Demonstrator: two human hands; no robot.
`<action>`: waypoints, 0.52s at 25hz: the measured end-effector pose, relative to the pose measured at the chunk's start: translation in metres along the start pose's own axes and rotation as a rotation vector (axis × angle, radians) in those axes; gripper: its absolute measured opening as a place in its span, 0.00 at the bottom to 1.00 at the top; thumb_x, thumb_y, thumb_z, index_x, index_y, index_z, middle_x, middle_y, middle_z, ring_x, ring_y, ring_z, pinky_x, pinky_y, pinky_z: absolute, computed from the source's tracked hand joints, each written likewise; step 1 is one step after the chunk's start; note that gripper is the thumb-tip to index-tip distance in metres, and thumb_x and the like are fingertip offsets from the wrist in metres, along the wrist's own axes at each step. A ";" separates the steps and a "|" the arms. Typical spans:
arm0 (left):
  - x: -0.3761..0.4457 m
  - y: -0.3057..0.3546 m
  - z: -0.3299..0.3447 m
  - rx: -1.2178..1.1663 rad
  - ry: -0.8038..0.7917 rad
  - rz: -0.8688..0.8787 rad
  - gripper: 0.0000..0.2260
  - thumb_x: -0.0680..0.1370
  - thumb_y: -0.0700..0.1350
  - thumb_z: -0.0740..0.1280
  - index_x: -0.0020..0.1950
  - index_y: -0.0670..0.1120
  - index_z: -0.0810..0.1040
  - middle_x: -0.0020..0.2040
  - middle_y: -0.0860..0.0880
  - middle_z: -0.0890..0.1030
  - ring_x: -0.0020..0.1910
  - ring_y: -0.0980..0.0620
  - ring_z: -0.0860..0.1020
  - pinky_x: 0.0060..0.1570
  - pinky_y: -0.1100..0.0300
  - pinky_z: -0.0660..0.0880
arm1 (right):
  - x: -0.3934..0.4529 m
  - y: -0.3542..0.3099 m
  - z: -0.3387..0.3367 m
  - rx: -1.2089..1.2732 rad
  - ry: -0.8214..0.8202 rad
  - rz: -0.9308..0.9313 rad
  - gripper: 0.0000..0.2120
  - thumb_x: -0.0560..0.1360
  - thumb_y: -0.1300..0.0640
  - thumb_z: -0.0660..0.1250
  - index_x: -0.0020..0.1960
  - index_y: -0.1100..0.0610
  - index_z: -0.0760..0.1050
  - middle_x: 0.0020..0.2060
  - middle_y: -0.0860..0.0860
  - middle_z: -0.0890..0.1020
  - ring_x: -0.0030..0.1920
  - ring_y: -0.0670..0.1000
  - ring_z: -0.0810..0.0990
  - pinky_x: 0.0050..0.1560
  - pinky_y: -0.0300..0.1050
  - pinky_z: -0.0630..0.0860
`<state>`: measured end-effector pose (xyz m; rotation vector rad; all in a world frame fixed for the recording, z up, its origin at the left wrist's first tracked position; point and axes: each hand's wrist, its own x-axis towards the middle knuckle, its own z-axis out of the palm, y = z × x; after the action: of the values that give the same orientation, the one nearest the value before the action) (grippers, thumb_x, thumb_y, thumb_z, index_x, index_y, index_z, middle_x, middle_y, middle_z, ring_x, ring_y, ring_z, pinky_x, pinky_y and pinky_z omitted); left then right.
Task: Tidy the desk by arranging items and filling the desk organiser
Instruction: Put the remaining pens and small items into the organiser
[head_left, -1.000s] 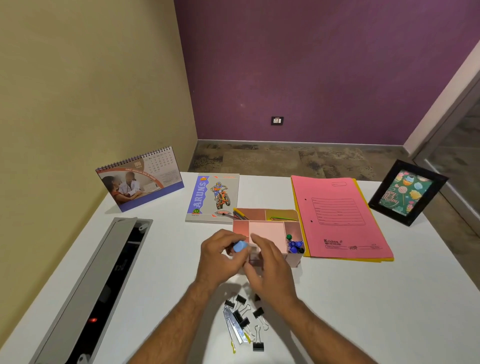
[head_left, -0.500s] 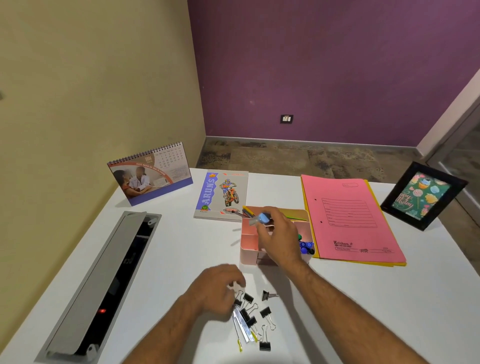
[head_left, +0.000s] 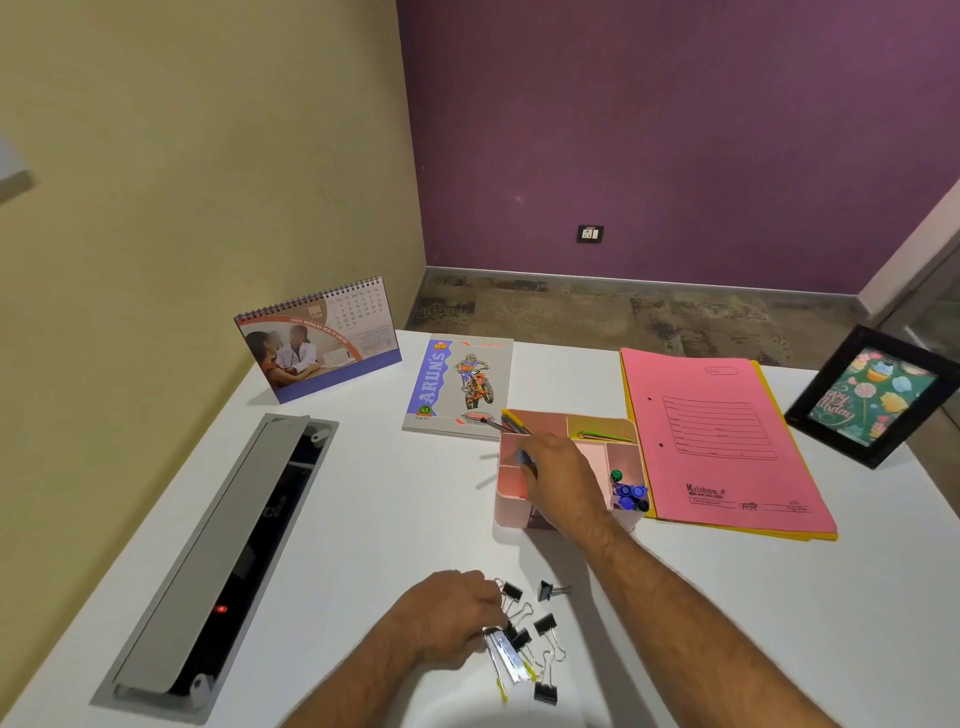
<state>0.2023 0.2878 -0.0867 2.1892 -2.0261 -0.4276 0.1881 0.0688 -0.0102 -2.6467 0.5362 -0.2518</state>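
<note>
Pink organiser (head_left: 511, 496) on a white table (head_left: 395, 525), one hand inside it, the other down at the clips.

Head view: the right hand (head_left: 563, 480) reaches over the organiser at the middle of the table, its fingers pinching a small blue object (head_left: 523, 457) above the left compartments. Pens (head_left: 514, 422) lean out at the organiser's 11 o'clock corner; blue pins (head_left: 628, 496) sit in its right compartment. At 6 o'clock from the organiser, the left hand (head_left: 449, 616) rests with curled fingers on a scatter of black binder clips (head_left: 545, 623) and a silver strip (head_left: 506, 657); whether it grips one I cannot tell. A pink folder (head_left: 722, 441) lies at 3 o'clock, a notebook (head_left: 460, 384) at 11 o'clock.
</note>
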 end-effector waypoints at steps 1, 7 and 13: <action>0.000 -0.001 0.002 -0.002 0.004 0.005 0.10 0.71 0.50 0.69 0.51 0.56 0.76 0.45 0.56 0.77 0.44 0.52 0.78 0.34 0.59 0.76 | 0.001 0.000 0.002 -0.014 -0.005 -0.005 0.09 0.74 0.63 0.68 0.51 0.54 0.81 0.51 0.51 0.83 0.49 0.52 0.77 0.47 0.47 0.79; -0.006 0.000 0.011 0.058 0.028 0.007 0.23 0.67 0.52 0.73 0.60 0.58 0.71 0.45 0.59 0.77 0.42 0.58 0.76 0.39 0.64 0.73 | 0.002 0.007 0.007 0.038 -0.025 0.012 0.12 0.75 0.60 0.68 0.57 0.53 0.80 0.56 0.50 0.82 0.54 0.53 0.77 0.53 0.47 0.77; -0.023 0.005 0.007 -0.034 0.090 -0.078 0.16 0.76 0.53 0.63 0.64 0.55 0.69 0.50 0.55 0.75 0.47 0.54 0.72 0.46 0.61 0.66 | -0.027 0.012 -0.001 0.334 0.118 0.096 0.13 0.75 0.55 0.69 0.59 0.52 0.79 0.53 0.47 0.82 0.52 0.49 0.77 0.52 0.42 0.75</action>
<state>0.1945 0.3111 -0.0896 2.2307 -1.8802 -0.3625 0.1591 0.0692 -0.0168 -2.2874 0.6004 -0.4303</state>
